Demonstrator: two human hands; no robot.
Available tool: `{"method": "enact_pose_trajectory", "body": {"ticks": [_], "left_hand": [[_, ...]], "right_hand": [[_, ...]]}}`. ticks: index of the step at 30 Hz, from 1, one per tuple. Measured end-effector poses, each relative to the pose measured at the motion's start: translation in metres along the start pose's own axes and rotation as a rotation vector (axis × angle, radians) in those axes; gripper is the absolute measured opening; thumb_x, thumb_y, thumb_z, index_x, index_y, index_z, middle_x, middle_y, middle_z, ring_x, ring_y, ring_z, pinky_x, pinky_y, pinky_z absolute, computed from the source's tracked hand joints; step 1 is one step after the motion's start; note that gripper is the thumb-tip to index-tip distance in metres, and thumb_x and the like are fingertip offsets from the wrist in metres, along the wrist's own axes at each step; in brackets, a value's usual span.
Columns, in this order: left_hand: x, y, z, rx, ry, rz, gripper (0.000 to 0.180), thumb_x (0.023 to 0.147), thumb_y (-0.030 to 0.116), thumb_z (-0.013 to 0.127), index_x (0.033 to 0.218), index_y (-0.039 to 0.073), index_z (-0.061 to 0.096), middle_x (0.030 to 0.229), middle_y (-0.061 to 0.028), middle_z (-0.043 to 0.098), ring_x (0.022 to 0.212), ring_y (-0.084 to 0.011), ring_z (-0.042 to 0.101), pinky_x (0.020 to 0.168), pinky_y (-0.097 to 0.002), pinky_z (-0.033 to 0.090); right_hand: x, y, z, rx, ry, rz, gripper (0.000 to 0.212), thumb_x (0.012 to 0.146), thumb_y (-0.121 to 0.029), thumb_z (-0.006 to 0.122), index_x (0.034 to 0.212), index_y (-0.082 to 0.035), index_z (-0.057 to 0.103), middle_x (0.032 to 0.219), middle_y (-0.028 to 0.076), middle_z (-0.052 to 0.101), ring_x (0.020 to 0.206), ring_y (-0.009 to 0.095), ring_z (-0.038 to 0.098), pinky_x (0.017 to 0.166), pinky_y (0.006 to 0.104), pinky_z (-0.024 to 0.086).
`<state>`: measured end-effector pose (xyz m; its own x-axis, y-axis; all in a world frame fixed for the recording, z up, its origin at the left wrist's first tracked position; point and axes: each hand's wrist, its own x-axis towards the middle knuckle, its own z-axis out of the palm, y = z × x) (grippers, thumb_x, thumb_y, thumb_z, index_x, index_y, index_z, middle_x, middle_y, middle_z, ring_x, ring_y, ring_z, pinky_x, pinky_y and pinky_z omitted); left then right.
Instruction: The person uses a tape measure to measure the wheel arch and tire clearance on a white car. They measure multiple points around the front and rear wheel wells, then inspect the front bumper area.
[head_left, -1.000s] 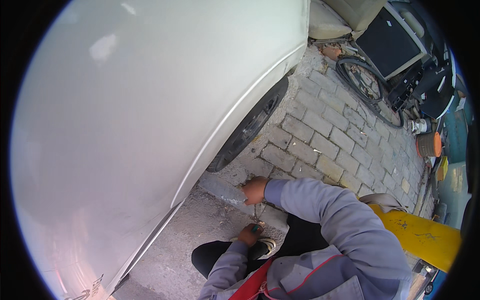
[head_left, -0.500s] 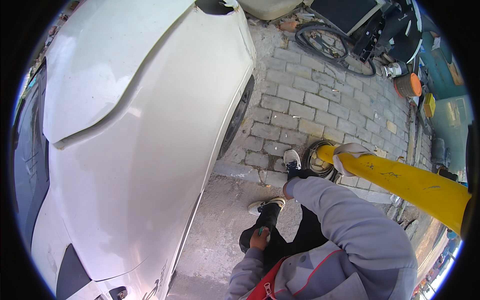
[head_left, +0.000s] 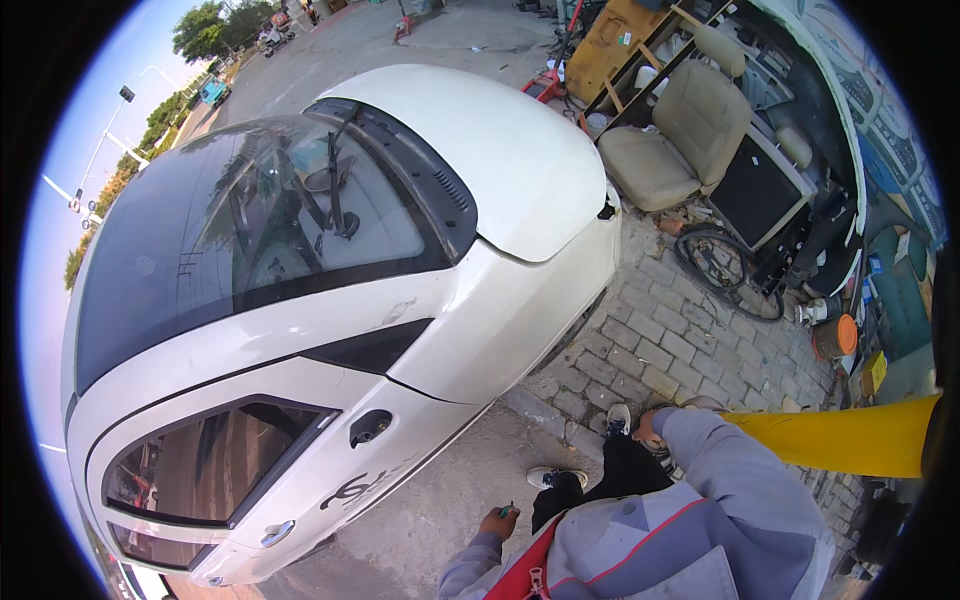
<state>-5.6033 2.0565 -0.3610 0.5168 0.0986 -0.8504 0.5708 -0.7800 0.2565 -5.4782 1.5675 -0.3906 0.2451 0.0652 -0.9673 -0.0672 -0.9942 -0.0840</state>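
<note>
My left hand [head_left: 497,522] is low in front of me, beside the white car [head_left: 500,320], with its fingers wrapped round a small green thing with a dark tip [head_left: 507,509]. Its kind is too small to make out. The car's side, a mirror mount [head_left: 370,428] and the door window [head_left: 220,462] lie to the left of that hand, apart from it. Past my grey sleeve, my right hand [head_left: 650,428] shows near my dark trousers and the yellow post [head_left: 830,440]. Its fingers are too small and partly hidden to read.
A beige car seat [head_left: 690,130], a black-and-grey panel [head_left: 758,185] and a coiled black hose [head_left: 715,262] lie at the far right. Near the post are an orange-topped bucket [head_left: 836,336] and a yellow box [head_left: 874,372]. Grey paving [head_left: 650,330] runs along the car.
My view has lifted and swung left, bringing the windscreen, door, street and car seat into sight. My left hand has moved from before my leg to beside it, still round the green thing.
</note>
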Motion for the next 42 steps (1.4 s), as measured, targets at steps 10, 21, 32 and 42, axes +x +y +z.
{"method": "enact_pose_trajectory", "body": {"ticks": [10,21,32,42], "left_hand": [[-0.027,-0.112,-0.002,-0.232,0.206,-0.22,0.074,0.085,0.067,0.065,0.111,-0.002,0.071,0.098,-0.0222,0.075,0.091,-0.0363,0.074,0.081,-0.0461,0.058],[-0.023,0.032,-0.002,-0.182,0.089,-0.093,0.074,0.085,0.068,0.064,0.111,-0.001,0.071,0.099,-0.0225,0.075,0.092,-0.0367,0.073,0.082,-0.0462,0.057],[0.073,0.154,-0.046,-0.033,-0.072,0.024,0.074,0.085,0.068,0.064,0.112,-0.001,0.071,0.1,-0.0228,0.074,0.094,-0.0371,0.073,0.083,-0.0462,0.057],[0.135,0.208,-0.065,0.196,-0.354,-0.049,0.074,0.086,0.068,0.063,0.113,-0.001,0.07,0.101,-0.023,0.074,0.095,-0.0375,0.073,0.085,-0.0462,0.057]], "right_hand": [[0.026,-0.007,-0.06,-0.041,0.382,-0.248,0.066,0.093,-0.063,0.053,0.111,-0.004,0.076,0.117,0.023,0.072,0.114,0.041,0.066,0.101,0.0471,0.05],[0.08,0.078,-0.15,0.062,0.409,-0.14,0.059,0.089,-0.055,0.059,0.109,-0.002,0.077,0.119,0.025,0.07,0.113,0.042,0.066,0.1,0.0471,0.051],[0.049,0.164,-0.184,0.228,0.433,0.04,0.053,0.094,-0.049,0.054,0.11,-0.004,0.077,0.119,0.023,0.071,0.111,0.042,0.066,0.099,0.0475,0.051],[0.022,0.221,-0.173,0.42,0.328,0.128,0.043,0.094,-0.045,0.056,0.098,-0.008,0.079,0.104,0.013,0.076,0.093,0.029,0.074,0.087,0.0386,0.057]]}}
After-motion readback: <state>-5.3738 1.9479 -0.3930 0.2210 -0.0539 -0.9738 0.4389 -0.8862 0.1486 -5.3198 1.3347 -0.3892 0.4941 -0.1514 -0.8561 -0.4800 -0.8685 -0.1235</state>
